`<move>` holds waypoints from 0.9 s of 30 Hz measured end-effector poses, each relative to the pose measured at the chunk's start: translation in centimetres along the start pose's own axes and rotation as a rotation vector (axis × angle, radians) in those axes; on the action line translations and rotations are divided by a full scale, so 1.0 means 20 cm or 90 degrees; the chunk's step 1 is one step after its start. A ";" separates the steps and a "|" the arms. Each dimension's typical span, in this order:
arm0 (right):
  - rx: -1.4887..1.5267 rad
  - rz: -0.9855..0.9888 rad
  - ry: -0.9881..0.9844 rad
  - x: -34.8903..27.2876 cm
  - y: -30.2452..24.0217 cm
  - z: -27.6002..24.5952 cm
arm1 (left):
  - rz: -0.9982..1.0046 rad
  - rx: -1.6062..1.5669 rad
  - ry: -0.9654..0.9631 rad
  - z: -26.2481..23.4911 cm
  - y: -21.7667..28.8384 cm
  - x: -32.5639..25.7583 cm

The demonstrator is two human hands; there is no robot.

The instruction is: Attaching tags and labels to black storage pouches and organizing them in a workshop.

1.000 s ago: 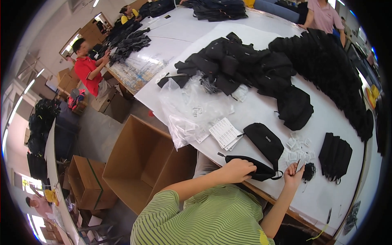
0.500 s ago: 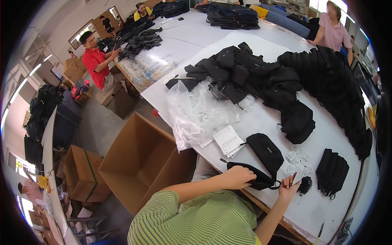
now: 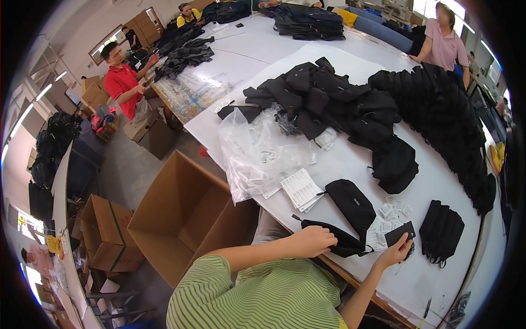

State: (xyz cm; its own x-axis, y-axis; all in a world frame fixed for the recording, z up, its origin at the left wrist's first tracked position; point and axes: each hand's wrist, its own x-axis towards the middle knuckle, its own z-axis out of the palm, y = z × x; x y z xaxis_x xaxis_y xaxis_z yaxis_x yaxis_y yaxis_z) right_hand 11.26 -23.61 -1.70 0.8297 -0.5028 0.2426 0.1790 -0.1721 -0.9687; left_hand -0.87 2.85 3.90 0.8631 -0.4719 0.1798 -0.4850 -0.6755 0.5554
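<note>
My left hand is closed on the near edge of a small black zip pouch at the table's front edge. My right hand pinches a dark hang tag beside the pouch's right end, where a loop is attached. A second black pouch lies flat just beyond. Small white labels are scattered near the tag. Partly covered by my right hand is a bunch of thin black cords.
White printed cards and clear plastic bags lie to the left. Black pouches are heaped, lined up and stacked around the table. An open carton stands left of me. Several co-workers are around the table.
The tag in my right hand has turned from a pale face to its dark face, and the hand has moved slightly right. The left hand keeps its hold. A co-worker in red has shifted their hands.
</note>
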 end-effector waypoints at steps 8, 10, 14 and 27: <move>0.070 -0.038 -0.082 0.03 0.04 -0.12 | -0.064 0.014 0.171 0.01 0.07 -0.07; 0.032 -0.025 -0.162 0.04 -0.07 -0.18 | -0.070 -0.003 0.158 0.02 0.07 -0.09; -0.017 -0.070 -0.333 -0.12 -0.34 -0.12 | -0.045 -0.030 0.196 0.01 0.09 -0.08; -0.364 -0.411 -0.672 -0.37 -0.46 0.09 | 0.033 0.033 0.159 -0.01 0.02 -0.03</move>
State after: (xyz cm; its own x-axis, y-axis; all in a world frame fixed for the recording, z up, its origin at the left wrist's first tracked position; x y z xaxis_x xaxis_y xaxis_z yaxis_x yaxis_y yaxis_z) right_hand 4.52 -16.73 5.31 0.7340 0.6371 0.2351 0.6578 -0.5810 -0.4793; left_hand -1.59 2.94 4.18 0.8422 -0.3561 0.4049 -0.5299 -0.6854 0.4994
